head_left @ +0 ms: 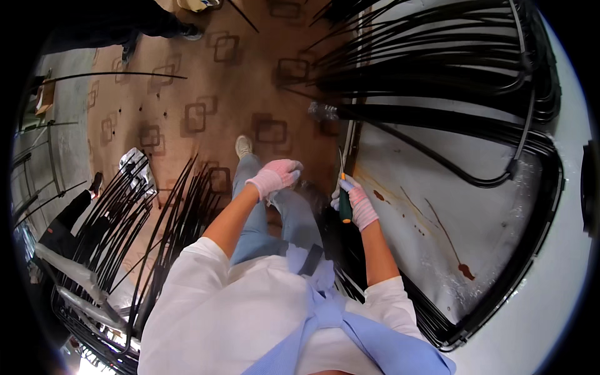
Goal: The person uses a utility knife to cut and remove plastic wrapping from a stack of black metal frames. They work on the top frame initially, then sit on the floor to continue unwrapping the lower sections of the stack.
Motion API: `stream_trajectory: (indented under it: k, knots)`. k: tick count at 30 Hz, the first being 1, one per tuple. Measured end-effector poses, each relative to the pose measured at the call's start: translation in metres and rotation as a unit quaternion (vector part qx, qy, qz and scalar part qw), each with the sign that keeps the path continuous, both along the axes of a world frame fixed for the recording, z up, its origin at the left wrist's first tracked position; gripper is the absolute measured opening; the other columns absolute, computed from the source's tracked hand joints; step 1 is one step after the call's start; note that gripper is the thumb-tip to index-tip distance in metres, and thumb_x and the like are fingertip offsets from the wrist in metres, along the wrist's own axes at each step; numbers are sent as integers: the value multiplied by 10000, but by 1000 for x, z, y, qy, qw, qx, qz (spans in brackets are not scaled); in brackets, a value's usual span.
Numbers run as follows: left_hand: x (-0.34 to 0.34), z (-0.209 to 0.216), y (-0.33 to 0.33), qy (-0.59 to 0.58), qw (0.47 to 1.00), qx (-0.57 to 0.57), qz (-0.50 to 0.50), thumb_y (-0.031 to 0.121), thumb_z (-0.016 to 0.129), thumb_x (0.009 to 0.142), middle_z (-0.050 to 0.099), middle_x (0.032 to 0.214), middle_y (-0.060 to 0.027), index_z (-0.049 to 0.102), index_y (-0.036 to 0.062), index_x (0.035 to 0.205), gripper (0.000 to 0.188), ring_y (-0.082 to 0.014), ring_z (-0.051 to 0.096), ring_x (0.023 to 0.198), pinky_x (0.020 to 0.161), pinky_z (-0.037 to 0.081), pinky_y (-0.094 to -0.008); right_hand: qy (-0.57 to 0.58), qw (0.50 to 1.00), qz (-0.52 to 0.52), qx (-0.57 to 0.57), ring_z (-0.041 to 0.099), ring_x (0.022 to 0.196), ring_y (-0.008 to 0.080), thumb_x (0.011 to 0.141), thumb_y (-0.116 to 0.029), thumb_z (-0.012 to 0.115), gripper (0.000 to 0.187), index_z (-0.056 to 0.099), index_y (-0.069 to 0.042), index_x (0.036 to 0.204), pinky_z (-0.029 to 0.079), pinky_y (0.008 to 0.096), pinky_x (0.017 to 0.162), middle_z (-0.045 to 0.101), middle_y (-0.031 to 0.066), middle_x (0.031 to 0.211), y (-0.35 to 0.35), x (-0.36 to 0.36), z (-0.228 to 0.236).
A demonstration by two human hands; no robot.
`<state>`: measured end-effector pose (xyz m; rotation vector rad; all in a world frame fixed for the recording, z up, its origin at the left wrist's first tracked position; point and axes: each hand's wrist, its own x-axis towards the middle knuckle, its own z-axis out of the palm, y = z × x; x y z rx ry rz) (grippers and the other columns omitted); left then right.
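My right hand (358,203), in a pink and white glove, is closed around the green and orange handle of a screwdriver (345,209). Its thin metal shaft points away from me, beside the edge of a pale panel (431,206). My left hand (275,177), gloved alike, hangs above my legs with its fingers curled; whatever may be inside them is hidden. Thick bundles of black tubing (431,78) lie over the panel to the right, bending round at its far right. Clear plastic wrap (324,112) covers the end of one bundle.
To my left, a rack holds many black rods (172,203) upright, with a crumpled white plastic bag (136,169) by it. Brown patterned carpet (206,75) covers the floor. One person's dark legs (119,25) show at the far left; another person's dark sleeve or leg (75,209) shows nearer.
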<state>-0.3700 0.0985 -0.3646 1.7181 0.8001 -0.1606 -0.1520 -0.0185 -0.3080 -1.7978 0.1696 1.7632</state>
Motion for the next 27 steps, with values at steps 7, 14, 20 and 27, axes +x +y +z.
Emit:
stream_trajectory:
  k: [7,14,20,27]
  knots:
    - [67,-139,-7,48,993,23,-106,237,477,779,602,975,-160,584,93,1018,298,-334,553,942,820,438,-381,-28,999,-24,36,553,486,234,847,-206,520,563,262,-157,1345,472,341,435,558,142,702,-13,43,-120]
    - [148,-236,40,129,951,157,-235,238,508,758,588,1081,-124,563,158,1108,364,-311,549,1020,843,452,-381,-35,994,10,99,550,479,232,844,-196,520,616,217,-177,1381,463,326,431,552,130,674,-9,78,-190]
    - [222,-234,79,164,855,393,-295,244,604,728,612,1009,-91,560,181,1105,385,-254,584,966,755,490,-365,-47,988,108,101,558,470,227,813,-153,486,601,251,-140,1367,463,332,408,560,123,664,4,108,-237]
    - [227,-297,73,113,826,474,-283,318,636,719,505,1186,-85,418,174,1233,576,-239,516,1059,858,431,-350,-72,985,85,129,560,516,197,777,-120,491,576,322,-118,1327,478,328,442,563,93,737,0,114,-285]
